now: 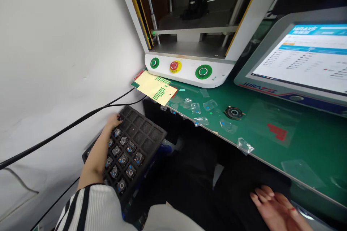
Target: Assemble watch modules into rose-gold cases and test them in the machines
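Note:
My left hand [113,121] reaches down to a black compartment tray [143,133] that sits low beside the bench, fingers resting on its far left edge. Several small round parts [127,149] fill the tray's near pockets; the far pockets hold nothing. My right hand [273,205] lies flat and open below the bench's front edge, holding nothing. One round black part [233,113] lies on the green bench mat [298,140].
A press machine [189,25] with green buttons [203,72] and a red stop button [175,66] stands at the back. A tilted monitor [306,57] is at right. Yellow sheets [154,86] and several clear film scraps [200,108] lie on the mat. Black cables [67,126] run along the wall.

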Available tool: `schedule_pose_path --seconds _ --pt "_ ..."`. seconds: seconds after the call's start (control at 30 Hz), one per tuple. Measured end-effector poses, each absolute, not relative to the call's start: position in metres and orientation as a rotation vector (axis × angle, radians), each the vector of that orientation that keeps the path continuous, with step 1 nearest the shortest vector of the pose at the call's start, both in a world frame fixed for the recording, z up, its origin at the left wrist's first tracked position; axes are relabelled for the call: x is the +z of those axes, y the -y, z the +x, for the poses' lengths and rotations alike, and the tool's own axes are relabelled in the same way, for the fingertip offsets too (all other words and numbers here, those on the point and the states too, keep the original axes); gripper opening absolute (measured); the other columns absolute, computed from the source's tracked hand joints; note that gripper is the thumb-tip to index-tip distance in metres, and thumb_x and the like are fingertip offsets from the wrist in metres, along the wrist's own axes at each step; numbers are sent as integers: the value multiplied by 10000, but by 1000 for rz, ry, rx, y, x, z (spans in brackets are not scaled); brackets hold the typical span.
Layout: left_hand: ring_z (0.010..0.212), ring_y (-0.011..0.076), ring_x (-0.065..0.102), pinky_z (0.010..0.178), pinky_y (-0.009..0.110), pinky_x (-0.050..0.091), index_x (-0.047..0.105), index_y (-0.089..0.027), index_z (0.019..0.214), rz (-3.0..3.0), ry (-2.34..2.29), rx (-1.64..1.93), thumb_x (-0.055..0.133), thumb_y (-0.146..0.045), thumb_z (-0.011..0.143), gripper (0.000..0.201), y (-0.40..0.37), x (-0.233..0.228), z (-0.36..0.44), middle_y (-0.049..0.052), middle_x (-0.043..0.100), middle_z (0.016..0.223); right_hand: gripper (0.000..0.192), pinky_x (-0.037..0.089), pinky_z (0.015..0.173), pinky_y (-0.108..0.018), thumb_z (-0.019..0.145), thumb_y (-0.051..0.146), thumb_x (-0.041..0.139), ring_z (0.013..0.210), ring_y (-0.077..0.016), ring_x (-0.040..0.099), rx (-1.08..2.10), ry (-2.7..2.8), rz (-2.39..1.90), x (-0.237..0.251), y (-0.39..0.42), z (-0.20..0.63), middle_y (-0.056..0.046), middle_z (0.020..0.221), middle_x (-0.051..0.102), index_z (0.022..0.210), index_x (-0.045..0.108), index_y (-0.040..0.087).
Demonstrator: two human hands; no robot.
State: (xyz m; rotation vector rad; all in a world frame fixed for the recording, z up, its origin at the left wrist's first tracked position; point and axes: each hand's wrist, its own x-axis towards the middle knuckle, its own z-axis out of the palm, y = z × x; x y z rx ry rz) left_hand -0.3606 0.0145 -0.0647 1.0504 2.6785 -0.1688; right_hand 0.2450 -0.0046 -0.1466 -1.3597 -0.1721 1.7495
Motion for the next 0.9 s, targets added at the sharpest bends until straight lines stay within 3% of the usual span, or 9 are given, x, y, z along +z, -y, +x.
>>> schedule_pose_path --seconds 0.17,0.27,0.4,0.53,0.63,0.77,0.9 --pt "1056 254 635 896 466 555 588 -156 1247 1022 -2778 -13 637 -319 963 331 -14 -45 -339 104 612 1235 457 615 618 -376 370 536 908 598 -153 570 1696 386 -1266 -137 5 238 -24 662 563 494 611 213" --pt "1107 284 619 969 504 509 558 -135 1255 1165 -2781 229 674 -227 907 378 -10 -38 -297 116 633 1203 497 617 644 -405 448 575 882 629 -188 610 1724 539 -1210 -127 8 232 -44 642 578 455 566 191" --pt "1047 270 666 990 410 516 562 -160 1167 1530 -2503 613 708 -169 752 440 7 -37 -200 96 699 1107 511 604 631 -419 556 598 842 640 -226 638 1794 722 -1135 -106 14 210 -71 639 612 462 572 175" --pt "1026 261 701 962 389 548 618 -218 1019 1862 -1985 876 721 -305 721 327 22 -34 -92 76 734 1087 257 594 819 -410 719 420 819 817 -226 693 1675 850 -1158 -76 25 172 -103 946 724 773 727 186" --pt "988 255 723 897 389 580 608 -224 1067 1937 -1573 1197 745 -253 745 352 21 -28 -34 89 744 1069 470 565 933 -446 720 296 832 985 -231 700 1302 1000 -1177 -50 32 148 -115 1194 676 1152 655 234" --pt "1001 269 718 852 415 597 568 -257 1224 1874 -1199 1526 781 -131 747 537 15 -22 16 107 727 1110 427 598 887 -375 801 119 728 975 -178 704 794 1121 -1166 -21 39 137 -100 1211 630 1179 576 245" --pt "921 275 727 774 425 610 588 -286 1171 1931 -1161 1528 799 -130 737 507 17 -17 35 89 735 1043 429 593 874 -275 841 34 655 868 -96 710 749 922 -1150 -4 43 146 -39 1168 604 1178 546 276"
